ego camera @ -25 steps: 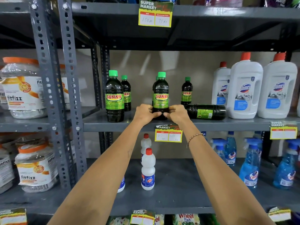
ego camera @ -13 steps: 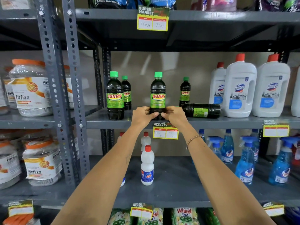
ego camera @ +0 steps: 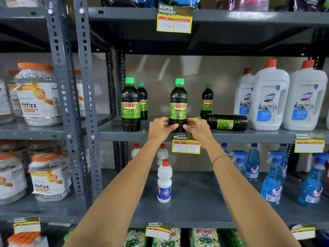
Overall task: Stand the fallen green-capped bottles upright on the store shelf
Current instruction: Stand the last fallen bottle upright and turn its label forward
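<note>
A dark green-capped SUNNY bottle (ego camera: 178, 102) stands upright at the front middle of the grey shelf (ego camera: 267, 135). My left hand (ego camera: 159, 128) and my right hand (ego camera: 197, 128) both grip its base from either side. Just right of my right hand another such bottle (ego camera: 226, 122) lies on its side, cap toward my hand and mostly hidden by it. Three more green-capped bottles stand upright: one at the front left (ego camera: 130, 107), one behind it (ego camera: 143, 100), one at the back (ego camera: 207, 100).
Large white Domex jugs (ego camera: 270, 98) with red caps stand right of the fallen bottle. Fitfizz jars (ego camera: 38, 97) fill the left rack beyond the grey uprights (ego camera: 60, 86). Below are white red-capped bottles (ego camera: 164, 182) and blue spray bottles (ego camera: 272, 180). A price tag (ego camera: 186, 146) hangs under my hands.
Both hands stay on the base of the middle bottle, which stands straighter than a second ago. The view has shifted slightly, so the shelf sits a little further left in the frame.
</note>
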